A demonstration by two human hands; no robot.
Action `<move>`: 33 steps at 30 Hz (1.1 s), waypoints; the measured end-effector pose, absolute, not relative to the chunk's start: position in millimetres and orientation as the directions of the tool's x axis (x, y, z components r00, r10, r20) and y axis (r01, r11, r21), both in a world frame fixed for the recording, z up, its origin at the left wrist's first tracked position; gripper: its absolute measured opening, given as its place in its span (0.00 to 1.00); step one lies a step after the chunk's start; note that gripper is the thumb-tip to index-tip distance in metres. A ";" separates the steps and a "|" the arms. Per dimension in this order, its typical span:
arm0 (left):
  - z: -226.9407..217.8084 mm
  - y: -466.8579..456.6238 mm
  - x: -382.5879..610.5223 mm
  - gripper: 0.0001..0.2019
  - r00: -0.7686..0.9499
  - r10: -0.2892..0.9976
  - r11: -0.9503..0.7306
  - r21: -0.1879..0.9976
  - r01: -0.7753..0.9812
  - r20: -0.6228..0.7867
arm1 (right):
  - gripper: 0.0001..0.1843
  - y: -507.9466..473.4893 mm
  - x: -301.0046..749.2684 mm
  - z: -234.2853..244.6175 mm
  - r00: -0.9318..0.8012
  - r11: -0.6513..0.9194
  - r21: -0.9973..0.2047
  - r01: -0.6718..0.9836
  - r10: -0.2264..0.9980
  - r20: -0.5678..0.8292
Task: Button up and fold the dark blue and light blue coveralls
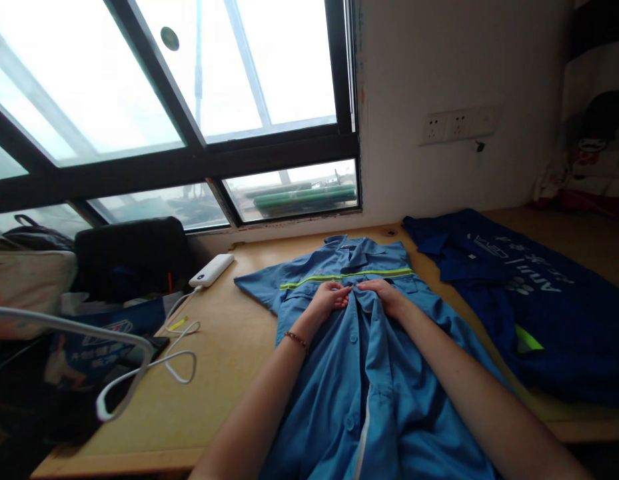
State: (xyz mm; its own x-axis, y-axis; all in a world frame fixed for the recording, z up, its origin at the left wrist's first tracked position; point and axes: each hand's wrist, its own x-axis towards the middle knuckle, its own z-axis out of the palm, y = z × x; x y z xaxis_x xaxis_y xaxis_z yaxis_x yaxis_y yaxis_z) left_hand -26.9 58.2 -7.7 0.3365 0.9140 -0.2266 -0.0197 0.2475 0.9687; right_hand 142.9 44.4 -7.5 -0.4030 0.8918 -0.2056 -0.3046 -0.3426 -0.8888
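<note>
Light-blue shirt [334, 367] on tabletop [219, 360] near window [192, 150]

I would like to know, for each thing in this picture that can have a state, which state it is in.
Left hand: pinching the shirt front
Right hand: pinching it too
Light blue shirt: on the table, unfastened below the hands
Dark blue garment: spread out
White power bank: lying flat, cable plugged in
Bracelet: worn on the left wrist
Window: open or shut, cannot tell

Blown-out window [176, 107], dim wall [414, 73]
</note>
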 end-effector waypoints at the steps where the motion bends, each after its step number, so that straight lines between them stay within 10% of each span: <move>1: -9.8 60.3 -28.2 0.12 0.332 0.914 0.265 0.962 -0.061 -0.231 | 0.06 43.2 142.0 -6.0 -0.414 -0.347 -0.889 -0.298 0.886 -0.208; 17: -17.6 40.1 -33.3 0.15 0.336 0.941 0.093 0.989 -0.116 -0.049 | 0.10 39.6 134.1 -11.5 -0.489 -0.362 -0.893 -0.266 0.849 -0.198; 27: -19.8 42.6 -38.3 0.13 0.310 0.945 0.165 0.969 -0.184 -0.102 | 0.09 38.0 121.3 -15.9 -0.087 0.414 -0.886 0.209 0.910 0.405; 33: -18.3 40.3 -38.4 0.13 0.296 0.951 0.156 0.967 -0.201 -0.092 | 0.08 32.4 116.0 -12.2 -0.072 0.548 -0.781 0.298 0.829 0.554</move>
State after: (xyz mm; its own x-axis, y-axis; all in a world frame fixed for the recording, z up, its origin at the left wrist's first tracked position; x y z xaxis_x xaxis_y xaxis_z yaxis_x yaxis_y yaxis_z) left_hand -38.4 40.3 -18.3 0.2958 0.9508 -0.0922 -0.2014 0.1564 0.9669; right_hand 116.0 32.4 -12.2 -0.0724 0.8291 0.5544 0.2978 0.5485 -0.7813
